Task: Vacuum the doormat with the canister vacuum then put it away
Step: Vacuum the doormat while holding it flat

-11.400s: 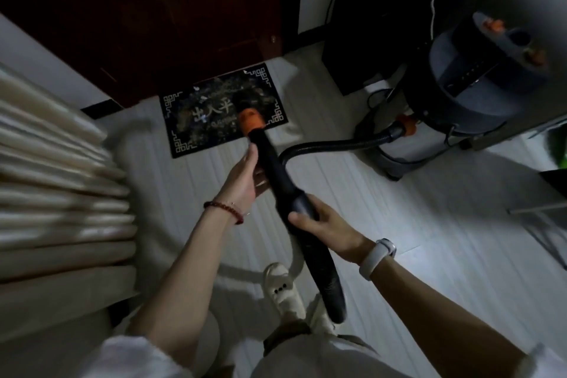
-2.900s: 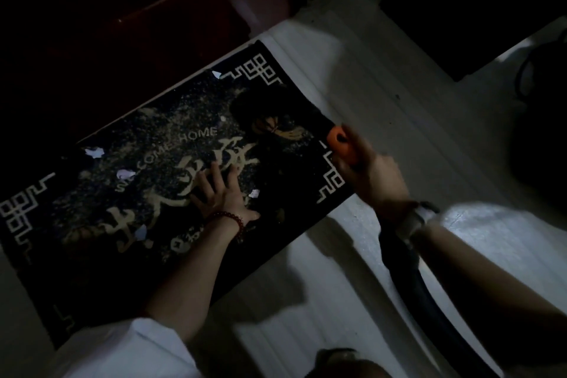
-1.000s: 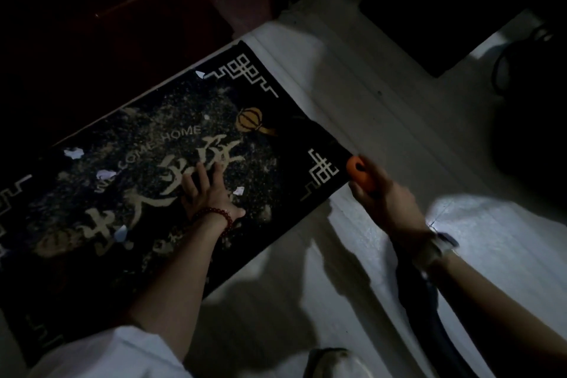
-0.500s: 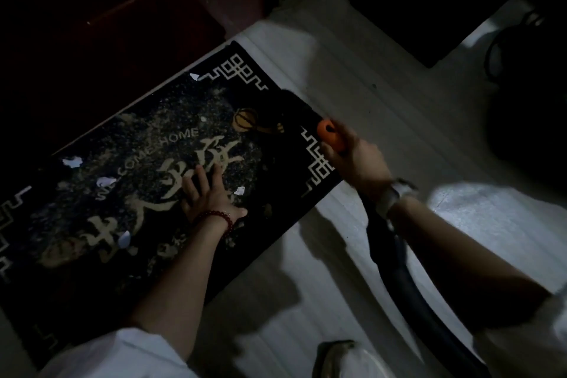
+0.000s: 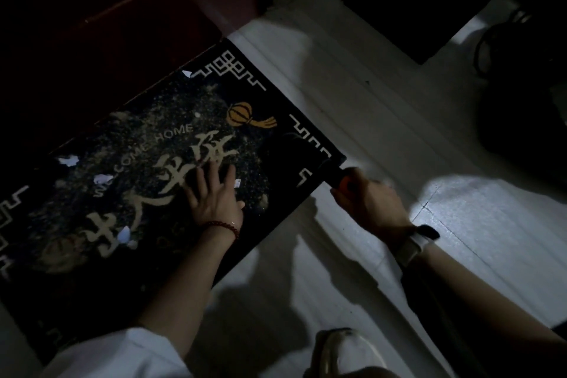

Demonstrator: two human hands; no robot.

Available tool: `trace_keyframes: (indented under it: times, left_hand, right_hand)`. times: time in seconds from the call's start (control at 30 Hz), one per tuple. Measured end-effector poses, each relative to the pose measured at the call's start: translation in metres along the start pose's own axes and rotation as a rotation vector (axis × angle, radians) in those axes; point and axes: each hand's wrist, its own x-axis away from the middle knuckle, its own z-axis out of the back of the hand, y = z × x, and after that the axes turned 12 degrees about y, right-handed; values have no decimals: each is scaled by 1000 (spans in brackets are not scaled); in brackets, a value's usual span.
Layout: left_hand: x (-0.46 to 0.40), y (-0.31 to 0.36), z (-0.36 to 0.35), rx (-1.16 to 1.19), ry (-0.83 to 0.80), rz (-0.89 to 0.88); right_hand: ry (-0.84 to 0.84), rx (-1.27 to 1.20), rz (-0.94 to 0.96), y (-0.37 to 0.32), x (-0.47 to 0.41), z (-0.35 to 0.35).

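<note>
Dim pale floor, doormat against dark door. Left hand: flat, fingers spread, pinning mat. Right hand: gripping vacuum nozzle at mat's right corner. Step: vacuuming. Next: sweep left toward paper scraps.

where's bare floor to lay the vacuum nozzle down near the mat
Bare pale plank floor lies right of the dark printed doormat, up to the dark furniture, and also below the mat's near edge. The mat is crowded: white paper scraps, left hand pressing flat. Right hand grips the orange-collared black nozzle.
</note>
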Motion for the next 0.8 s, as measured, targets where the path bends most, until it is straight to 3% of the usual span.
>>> trace_keyframes:
  times: [0.17,0.37,0.5,0.8]
  left_hand:
    - [34,-6,-18,34,-44,30]
    - [30,-18,-19,-67,-246,-70]
    - [31,-13,-20,-66,-211,-58]
    - [32,-14,-15,-102,-200,-70]
  right_hand:
    - [118,-112,-62,6,-17,17]
    - [75,-43,-42,4,-19,-9]
    - [83,-86,-79,1,-23,-9]
    - [-85,-115,2,-10,43,-10]
